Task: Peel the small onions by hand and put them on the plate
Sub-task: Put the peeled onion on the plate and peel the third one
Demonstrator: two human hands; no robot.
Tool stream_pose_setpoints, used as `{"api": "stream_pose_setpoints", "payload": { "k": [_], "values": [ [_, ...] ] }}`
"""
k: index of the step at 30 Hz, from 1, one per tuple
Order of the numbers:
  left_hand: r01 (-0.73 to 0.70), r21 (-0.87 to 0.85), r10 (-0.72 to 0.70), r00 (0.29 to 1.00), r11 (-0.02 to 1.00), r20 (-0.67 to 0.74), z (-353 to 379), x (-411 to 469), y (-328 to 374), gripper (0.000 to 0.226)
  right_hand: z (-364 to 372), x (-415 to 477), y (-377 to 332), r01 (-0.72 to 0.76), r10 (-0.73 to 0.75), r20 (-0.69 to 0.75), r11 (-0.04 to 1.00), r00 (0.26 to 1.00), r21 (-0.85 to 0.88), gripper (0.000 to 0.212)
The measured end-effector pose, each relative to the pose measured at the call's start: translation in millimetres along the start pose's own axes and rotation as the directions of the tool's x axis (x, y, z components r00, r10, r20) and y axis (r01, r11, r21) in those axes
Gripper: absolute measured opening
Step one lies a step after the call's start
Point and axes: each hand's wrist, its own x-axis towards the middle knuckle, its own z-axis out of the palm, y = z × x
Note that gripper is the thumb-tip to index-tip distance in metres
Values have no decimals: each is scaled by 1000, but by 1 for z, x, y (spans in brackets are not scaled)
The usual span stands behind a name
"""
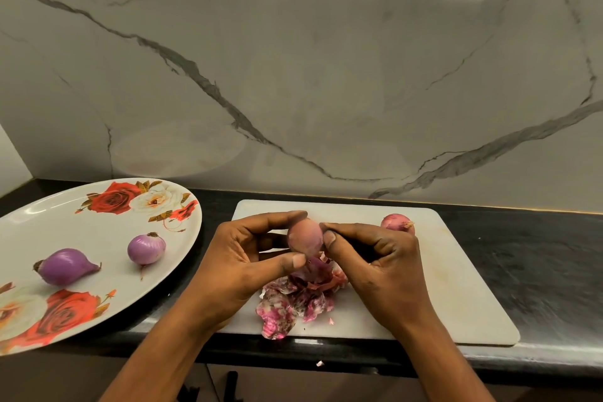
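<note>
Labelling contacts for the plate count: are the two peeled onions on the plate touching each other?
Apart. The head view shows a wide strip of bare plate between the pointed onion and the rounder onion.

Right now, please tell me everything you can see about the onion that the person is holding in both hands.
The held onion is small, roundish and pale pink, with a dull, dry-looking skin still on the side that shows. The left hand pinches it between forefinger above and thumb below; the right hand pinches its right side with thumb and forefinger tips. It is up off the white cutting board, over the pile of peeled skins.
</note>
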Motion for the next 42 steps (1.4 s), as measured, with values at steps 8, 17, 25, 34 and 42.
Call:
{"api": "stream_pose_setpoints", "payload": {
  "k": [8,17,25,34,42],
  "values": [
    [11,-12,-11,999,1000,-39,0,1,0,59,0,-1,3,20,-20,1,998,1000,-64,20],
    [12,-25,-13,999,1000,-38,2,1,1,58,0,1,5,2,-5,-30,996,1000,-94,11],
    [3,-164,-10,999,986,-44,1,0,6,52,-1,1,4,-40,22,-122,989,992,-145,7],
    [78,-267,-81,997,961,0,-3,1,3,46,0,0,3,13,-28,-99,990,995,-143,19],
    [76,-182,-70,997,980,40,1,0,6,48,1,-2,2,35,-37,-21,995,999,-96,21]
  ]
}}
